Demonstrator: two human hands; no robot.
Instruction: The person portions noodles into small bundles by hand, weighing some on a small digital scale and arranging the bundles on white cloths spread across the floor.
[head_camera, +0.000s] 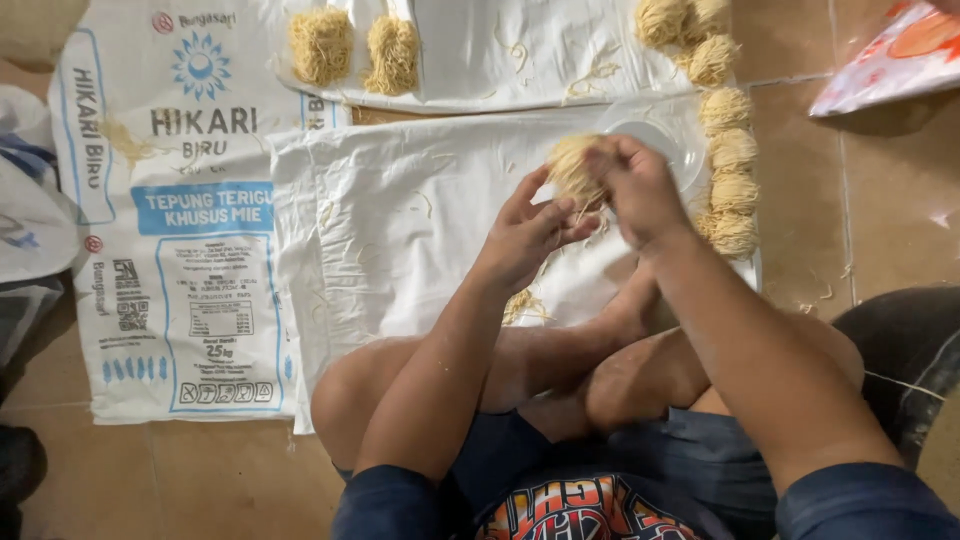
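Observation:
I sit cross-legged on the floor with both hands raised over a white sack sheet (400, 220). A pale yellow noodle bundle (570, 165) is held between them. My right hand (640, 190) closes over its right side from above. My left hand (525, 235) supports it from below with the fingers spread. A small clear plastic cup (655, 135) lies on the sheet just behind the hands.
Several rounded noodle nests (730, 150) stand in a column along the sheet's right edge. Two more nests (355, 50) lie at the top. A printed flour sack (175, 210) lies flat at left. Loose strands (520, 305) rest by my knee. A colourful bag (895, 55) sits at top right.

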